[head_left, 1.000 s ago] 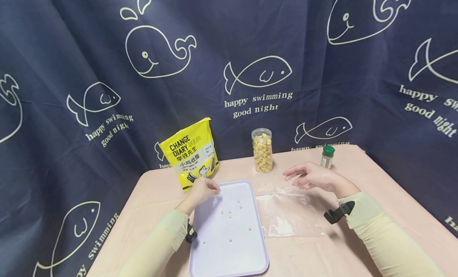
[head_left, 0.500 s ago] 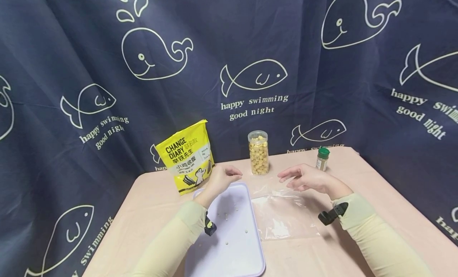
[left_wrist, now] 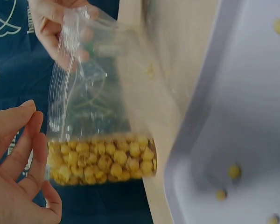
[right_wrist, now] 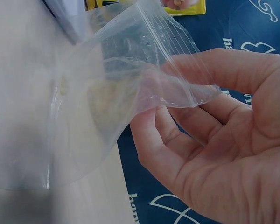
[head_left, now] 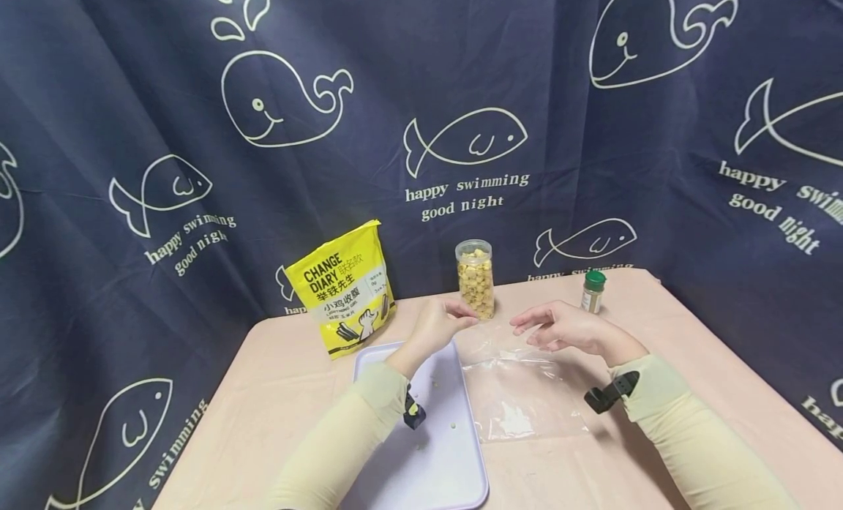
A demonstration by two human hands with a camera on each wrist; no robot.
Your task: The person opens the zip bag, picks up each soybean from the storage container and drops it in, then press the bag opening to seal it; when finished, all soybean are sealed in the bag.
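In the head view a clear zip bag [head_left: 520, 400] stretches from the table up toward my right hand [head_left: 573, 331]. That hand holds the bag's mouth near the zip strip, film between thumb and fingers in the right wrist view. My left hand [head_left: 437, 327] is beside the mouth, thumb and fingertips drawn together; whether a small thing sits between them I cannot tell. Inside the bag, the left wrist view shows a tiny yellow piece [left_wrist: 150, 71]. Small round yellow beans, such as this bean [left_wrist: 234, 171], lie scattered on the pale purple tray [head_left: 461, 481], partly covered by my left arm.
Behind the hands stands a clear jar of popcorn-like pieces [head_left: 476, 276]. A yellow snack bag [head_left: 342, 290] stands at the back left, a green-capped shaker bottle [head_left: 593, 292] at the back right. A dark blue printed curtain [head_left: 461, 56] hangs behind the pink-covered table [head_left: 263, 393].
My left hand has moved right, from the tray's far left corner to the zip bag's mouth. The right hand keeps its hold; the head view has shifted slightly.
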